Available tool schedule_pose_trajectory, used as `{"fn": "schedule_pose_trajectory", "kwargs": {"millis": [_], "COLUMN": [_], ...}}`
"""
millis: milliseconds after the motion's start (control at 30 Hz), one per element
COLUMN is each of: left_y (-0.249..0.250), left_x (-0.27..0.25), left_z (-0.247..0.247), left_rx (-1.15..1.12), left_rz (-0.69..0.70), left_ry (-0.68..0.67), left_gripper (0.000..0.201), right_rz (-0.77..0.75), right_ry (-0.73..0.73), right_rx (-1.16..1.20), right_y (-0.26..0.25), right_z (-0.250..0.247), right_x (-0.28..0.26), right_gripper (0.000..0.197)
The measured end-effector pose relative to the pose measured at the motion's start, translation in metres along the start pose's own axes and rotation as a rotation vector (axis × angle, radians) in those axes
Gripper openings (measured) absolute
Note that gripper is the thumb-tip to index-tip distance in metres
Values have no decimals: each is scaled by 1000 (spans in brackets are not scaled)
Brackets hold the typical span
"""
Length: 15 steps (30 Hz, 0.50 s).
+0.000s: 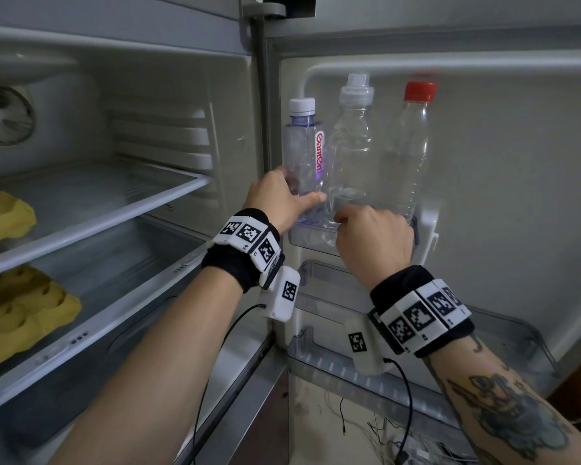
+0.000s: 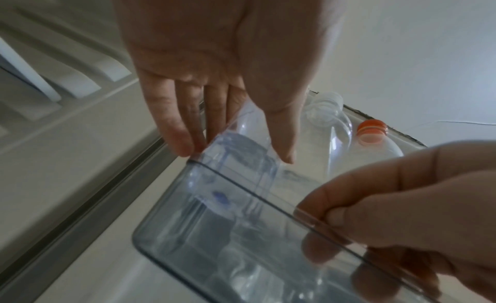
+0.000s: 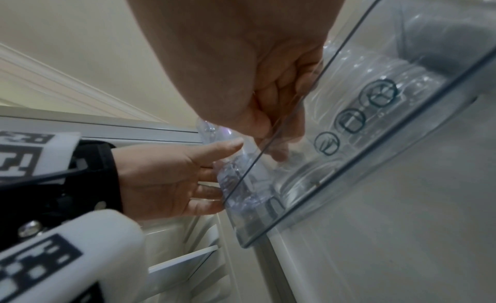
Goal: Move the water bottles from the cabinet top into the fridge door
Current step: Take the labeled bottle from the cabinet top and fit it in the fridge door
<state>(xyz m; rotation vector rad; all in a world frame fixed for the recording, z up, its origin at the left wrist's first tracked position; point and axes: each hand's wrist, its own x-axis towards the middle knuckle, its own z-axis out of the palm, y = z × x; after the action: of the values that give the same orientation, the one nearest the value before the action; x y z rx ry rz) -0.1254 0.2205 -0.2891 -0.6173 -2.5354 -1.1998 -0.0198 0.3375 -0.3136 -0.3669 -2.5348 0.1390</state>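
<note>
Bottles, three clear plastic ones [image 1: 353,152], upright in transparent door shelf [image 2: 241,233]; cabinet top unseen. Left hand [image 1: 279,199] spread around white-capped bottle [image 1: 301,149]; right hand [image 1: 373,239] curled over shelf rim.

Dim even light, wrist views blurred, perhaps motion, edges warped

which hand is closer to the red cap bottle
Right. The right hand grips the door shelf's front edge just below and left of the red cap bottle. The left hand is two bottles over, against the white cap bottle.
</note>
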Motion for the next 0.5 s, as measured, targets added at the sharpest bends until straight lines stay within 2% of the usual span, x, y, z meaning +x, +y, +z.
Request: {"fn": "schedule_pose_trajectory", "kwargs": {"millis": [333, 500], "left_y": [3, 0], "left_x": [16, 20], "left_z": [-8, -13], "left_rx": [142, 135], "left_rz": [35, 65], "left_ry": [-135, -193], "left_gripper": [50, 54], "right_rz": [18, 23], "right_ry": [11, 44], "right_rx": [19, 23], "right_y": [-6, -8], "right_z": [4, 7], "right_x": [-2, -2], "right_gripper": [29, 27]}}
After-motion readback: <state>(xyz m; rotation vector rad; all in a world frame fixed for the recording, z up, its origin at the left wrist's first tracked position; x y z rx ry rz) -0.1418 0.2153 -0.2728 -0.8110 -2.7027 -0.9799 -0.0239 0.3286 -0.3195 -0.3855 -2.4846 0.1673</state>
